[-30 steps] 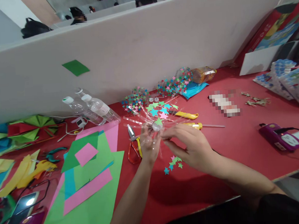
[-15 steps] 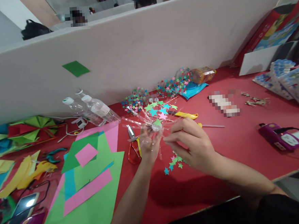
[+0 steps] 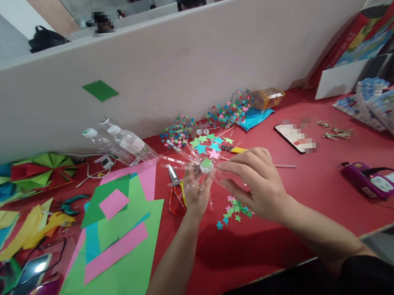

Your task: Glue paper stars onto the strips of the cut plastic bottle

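My left hand [image 3: 197,187] is closed around a cut clear plastic bottle top with a white cap [image 3: 206,166]. Long clear strips [image 3: 174,160] fan outward from the piece. Pastel paper stars [image 3: 214,154] lie among the far strips, and something green shows at the cap. My right hand [image 3: 258,183] reaches in from the right, index fingertip beside the cap and thumb lower, with a gap between them. Clear strips pass near its fingers. Below the hands sits a loose group of small paper stars [image 3: 235,208]. Red-handled scissors [image 3: 176,194] rest left of my left hand.
Coloured paper sheets [image 3: 124,260] and clear bottles [image 3: 132,143] are on the left. Star-covered clear pieces [image 3: 230,110] stand along the white partition [image 3: 178,68]. A yellow cutter [image 3: 238,150], a phone [image 3: 294,137] and a purple device [image 3: 371,182] lie on the red table.
My right hand's fingertips have moved up toward the cap and spread apart from a pinch. More of the small stars below it shows. The left hand has stayed in place.
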Demonstrator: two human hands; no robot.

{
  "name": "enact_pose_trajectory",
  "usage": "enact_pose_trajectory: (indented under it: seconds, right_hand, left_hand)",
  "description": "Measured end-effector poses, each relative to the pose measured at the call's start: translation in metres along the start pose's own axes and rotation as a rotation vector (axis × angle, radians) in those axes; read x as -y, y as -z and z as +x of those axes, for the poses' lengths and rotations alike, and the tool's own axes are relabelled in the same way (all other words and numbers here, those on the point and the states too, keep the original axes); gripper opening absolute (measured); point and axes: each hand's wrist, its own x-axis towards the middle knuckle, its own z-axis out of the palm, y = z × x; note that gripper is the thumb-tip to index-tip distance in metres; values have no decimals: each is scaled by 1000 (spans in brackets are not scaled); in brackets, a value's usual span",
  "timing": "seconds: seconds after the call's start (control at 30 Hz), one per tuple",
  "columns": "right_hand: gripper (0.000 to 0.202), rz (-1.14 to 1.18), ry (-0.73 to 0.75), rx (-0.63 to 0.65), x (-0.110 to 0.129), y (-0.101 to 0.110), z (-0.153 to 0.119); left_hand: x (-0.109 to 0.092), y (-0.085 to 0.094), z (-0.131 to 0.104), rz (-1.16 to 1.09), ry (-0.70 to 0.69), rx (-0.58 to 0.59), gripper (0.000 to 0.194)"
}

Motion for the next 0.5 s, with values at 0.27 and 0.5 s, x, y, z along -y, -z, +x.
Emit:
enact_pose_trajectory:
  seconds: [0.27, 0.5]
  right_hand:
    - [3, -31, -26, -29, 0, 5, 2]
    - [7, -84, -74, 11, 1, -6, -1]
  left_hand:
    - [4, -1, 0, -9, 23, 41, 30]
    - [14, 4, -2, 111, -48, 18, 23]
